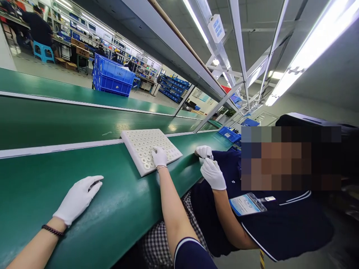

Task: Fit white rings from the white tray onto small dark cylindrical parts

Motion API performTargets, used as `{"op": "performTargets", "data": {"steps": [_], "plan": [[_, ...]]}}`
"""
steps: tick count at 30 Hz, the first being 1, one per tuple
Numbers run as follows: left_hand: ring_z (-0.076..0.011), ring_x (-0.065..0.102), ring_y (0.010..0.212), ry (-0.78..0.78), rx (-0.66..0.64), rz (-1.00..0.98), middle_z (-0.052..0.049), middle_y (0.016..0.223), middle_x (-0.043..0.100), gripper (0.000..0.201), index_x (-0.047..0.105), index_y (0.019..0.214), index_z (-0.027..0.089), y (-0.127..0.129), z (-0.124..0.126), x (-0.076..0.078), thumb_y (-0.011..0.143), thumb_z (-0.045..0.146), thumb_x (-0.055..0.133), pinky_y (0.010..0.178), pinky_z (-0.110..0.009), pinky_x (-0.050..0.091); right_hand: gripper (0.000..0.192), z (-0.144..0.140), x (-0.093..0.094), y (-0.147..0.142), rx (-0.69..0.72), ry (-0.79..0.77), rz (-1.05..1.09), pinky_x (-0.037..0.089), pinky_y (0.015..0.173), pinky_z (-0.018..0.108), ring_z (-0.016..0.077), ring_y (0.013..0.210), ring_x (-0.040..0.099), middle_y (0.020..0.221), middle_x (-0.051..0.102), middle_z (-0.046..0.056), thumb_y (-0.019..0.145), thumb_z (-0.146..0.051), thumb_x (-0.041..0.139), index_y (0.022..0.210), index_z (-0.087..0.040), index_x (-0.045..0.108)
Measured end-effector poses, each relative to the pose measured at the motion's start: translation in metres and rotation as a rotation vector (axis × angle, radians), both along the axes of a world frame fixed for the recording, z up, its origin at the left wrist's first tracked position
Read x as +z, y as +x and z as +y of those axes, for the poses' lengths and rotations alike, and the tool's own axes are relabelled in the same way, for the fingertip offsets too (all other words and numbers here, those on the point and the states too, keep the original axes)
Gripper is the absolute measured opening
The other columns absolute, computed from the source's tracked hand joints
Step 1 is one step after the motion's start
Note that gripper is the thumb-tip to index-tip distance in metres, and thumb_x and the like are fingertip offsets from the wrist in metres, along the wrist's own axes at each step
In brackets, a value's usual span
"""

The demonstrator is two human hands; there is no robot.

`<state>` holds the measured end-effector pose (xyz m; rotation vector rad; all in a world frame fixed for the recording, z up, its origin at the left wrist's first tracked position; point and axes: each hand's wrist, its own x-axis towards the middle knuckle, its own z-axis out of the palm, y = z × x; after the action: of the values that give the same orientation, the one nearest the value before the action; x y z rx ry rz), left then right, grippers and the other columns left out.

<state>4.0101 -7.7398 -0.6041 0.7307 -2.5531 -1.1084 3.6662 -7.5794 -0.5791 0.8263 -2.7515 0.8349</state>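
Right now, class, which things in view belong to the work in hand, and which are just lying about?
In hand:
white tray with rows of round holes, right hand on it
left hand, flat on the green bench

Lying about:
blue crates
blue stool
co-worker's gloved hand

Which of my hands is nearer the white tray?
Right. Your right hand rests on the white tray; your left hand lies flat on the green bench, apart from it.

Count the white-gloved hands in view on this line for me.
4. Left hand flat on the green bench; right hand on the white tray; a co-worker's two hands at the bench edge. Distant workers' hands can't be made out.
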Motion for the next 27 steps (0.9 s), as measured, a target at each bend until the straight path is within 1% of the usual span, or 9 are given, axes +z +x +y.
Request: {"op": "performTargets", "data": {"steps": [4,7,11,14,17,19,22,25,27], "plan": [[-0.0266,0.059,0.113,-0.009,-0.009,-0.003,-0.005,0.121,0.067,0.053,0.065,0.116,0.023,0.001,-0.001,0.000,0.089,0.057,0.036,0.099,-0.040,0.045,0.043,0.008,-0.003,0.006,0.026,0.094,0.026,0.030,0.113,0.040,0.0231,0.131,0.045,0.131,0.060,0.007,0.099,-0.043,0.035,0.118,-0.020,0.066],[-0.0269,0.059,0.114,-0.022,-0.012,-0.015,-0.004,0.123,0.066,0.052,0.065,0.117,0.023,0.000,-0.001,-0.001,0.089,0.057,0.036,0.099,-0.041,0.045,0.044,0.014,-0.006,0.012,0.049,0.169,0.037,0.021,0.118,0.043,0.0250,0.140,0.034,0.142,0.051,0.005,0.100,-0.039,0.033,0.129,-0.020,0.060],[-0.0272,0.059,0.115,-0.035,-0.017,-0.013,-0.004,0.123,0.066,0.052,0.065,0.116,0.024,0.000,-0.002,-0.002,0.089,0.057,0.036,0.099,-0.041,0.045,0.049,0.024,-0.010,0.023,0.075,0.235,0.079,0.020,0.117,0.045,0.0286,0.144,0.026,0.150,0.040,0.008,0.099,-0.038,0.033,0.142,-0.017,0.047],[-0.0273,0.058,0.115,-0.041,-0.020,-0.005,-0.005,0.123,0.066,0.052,0.065,0.116,0.023,0.000,-0.002,-0.004,0.089,0.057,0.036,0.100,-0.041,0.045,0.052,0.038,-0.013,0.036,0.089,0.253,0.114,0.018,0.119,0.042,0.0278,0.144,0.025,0.151,0.038,0.011,0.099,-0.037,0.034,0.143,-0.011,0.044],[-0.0274,0.059,0.114,-0.038,-0.026,0.003,-0.006,0.123,0.066,0.052,0.064,0.117,0.022,0.000,-0.002,-0.004,0.089,0.056,0.037,0.101,-0.041,0.044,0.048,0.056,-0.012,0.045,0.096,0.245,0.122,0.019,0.119,0.035,0.0224,0.142,0.031,0.149,0.042,0.008,0.099,-0.037,0.034,0.139,-0.015,0.050],[-0.0273,0.059,0.114,-0.037,-0.027,0.009,-0.006,0.123,0.066,0.052,0.065,0.117,0.021,0.000,-0.002,-0.004,0.089,0.056,0.036,0.101,-0.041,0.044,0.042,0.066,-0.008,0.041,0.081,0.237,0.096,0.029,0.115,0.032,0.0192,0.133,0.044,0.138,0.055,0.004,0.099,-0.038,0.035,0.130,-0.022,0.059],[-0.0275,0.060,0.113,-0.041,-0.026,0.020,-0.007,0.122,0.066,0.052,0.065,0.116,0.021,0.001,-0.001,-0.002,0.089,0.055,0.036,0.099,-0.041,0.046,0.034,0.072,0.005,0.019,0.003,0.222,0.031,0.044,0.100,0.033,0.0210,0.113,0.060,0.118,0.068,0.005,0.096,-0.038,0.043,0.115,-0.023,0.067],[-0.0278,0.061,0.111,-0.056,-0.020,0.037,-0.007,0.120,0.067,0.051,0.066,0.114,0.021,0.001,0.000,-0.002,0.089,0.055,0.037,0.098,-0.041,0.047,0.040,0.063,0.019,-0.010,-0.021,0.182,-0.012,0.047,0.093,0.036,0.0255,0.107,0.062,0.113,0.068,0.011,0.085,-0.042,0.063,0.117,-0.017,0.066],[-0.0278,0.062,0.110,-0.064,-0.020,0.041,-0.007,0.119,0.068,0.052,0.067,0.114,0.022,0.001,0.000,-0.002,0.089,0.056,0.037,0.098,-0.041,0.048,0.041,0.050,0.026,-0.024,0.002,0.120,-0.018,0.048,0.091,0.036,0.0240,0.102,0.064,0.105,0.070,0.012,0.084,-0.043,0.065,0.110,-0.013,0.068]]}}
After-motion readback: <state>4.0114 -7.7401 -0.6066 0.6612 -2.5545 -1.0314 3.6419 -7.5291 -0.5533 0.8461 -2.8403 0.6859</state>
